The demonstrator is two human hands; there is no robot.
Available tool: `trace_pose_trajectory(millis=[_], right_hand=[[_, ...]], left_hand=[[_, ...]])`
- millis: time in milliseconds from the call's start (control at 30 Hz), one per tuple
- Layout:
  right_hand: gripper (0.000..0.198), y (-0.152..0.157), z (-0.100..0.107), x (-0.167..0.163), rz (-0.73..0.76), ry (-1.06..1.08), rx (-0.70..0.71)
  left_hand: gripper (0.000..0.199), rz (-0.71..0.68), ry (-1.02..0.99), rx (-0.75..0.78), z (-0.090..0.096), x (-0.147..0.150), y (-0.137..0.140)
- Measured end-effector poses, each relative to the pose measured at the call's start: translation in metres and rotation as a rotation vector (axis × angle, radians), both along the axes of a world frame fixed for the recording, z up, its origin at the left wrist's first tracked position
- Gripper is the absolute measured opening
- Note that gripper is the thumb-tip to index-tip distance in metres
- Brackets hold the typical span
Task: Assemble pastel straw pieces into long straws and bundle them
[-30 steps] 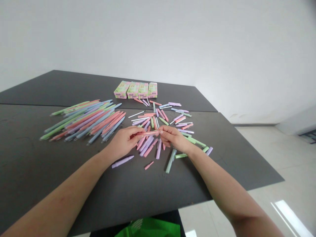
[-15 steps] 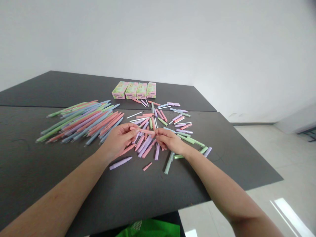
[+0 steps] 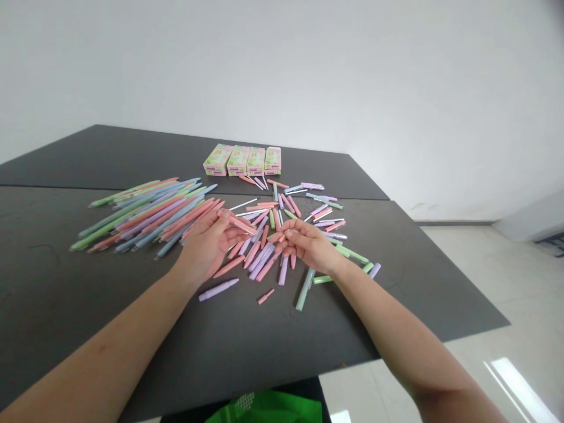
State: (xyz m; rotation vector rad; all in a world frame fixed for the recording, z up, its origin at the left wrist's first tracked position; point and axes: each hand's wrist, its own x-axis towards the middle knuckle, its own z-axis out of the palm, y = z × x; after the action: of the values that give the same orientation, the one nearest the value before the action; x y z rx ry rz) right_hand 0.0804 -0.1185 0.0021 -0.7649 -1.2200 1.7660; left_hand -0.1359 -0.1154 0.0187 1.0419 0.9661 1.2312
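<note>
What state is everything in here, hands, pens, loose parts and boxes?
Left grip, closed on pink barrel
Pink barrel, held, tilted
Right grip, closed on pink piece
Pink piece, held apart from the barrel
Pen pile, heaped lying down
Loose parts, scattered
Purple barrel, lying alone
Small pink part, lying alone
Boxes, side by side; open or shut, unclear

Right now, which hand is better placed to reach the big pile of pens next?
Left, probably: the left hand, holding a pink tube, is nearer the pen pile. The right hand, holding a small pink piece, is farther off, over the scattered parts.
</note>
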Motion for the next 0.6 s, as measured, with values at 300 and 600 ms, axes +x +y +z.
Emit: trace_pose_trajectory(millis=[300, 600], right_hand=[[0.024, -0.005, 0.006, -0.002, 0.016, 0.075, 0.031], [0.019, -0.003, -0.007, -0.002, -0.047, -0.002, 0.172]], left_hand=[[0.018, -0.116, -0.099, 0.086, -0.007, 0.002, -0.003], [0.023, -0.205, 0.345, 0.205, -0.010, 0.003, -0.011]])
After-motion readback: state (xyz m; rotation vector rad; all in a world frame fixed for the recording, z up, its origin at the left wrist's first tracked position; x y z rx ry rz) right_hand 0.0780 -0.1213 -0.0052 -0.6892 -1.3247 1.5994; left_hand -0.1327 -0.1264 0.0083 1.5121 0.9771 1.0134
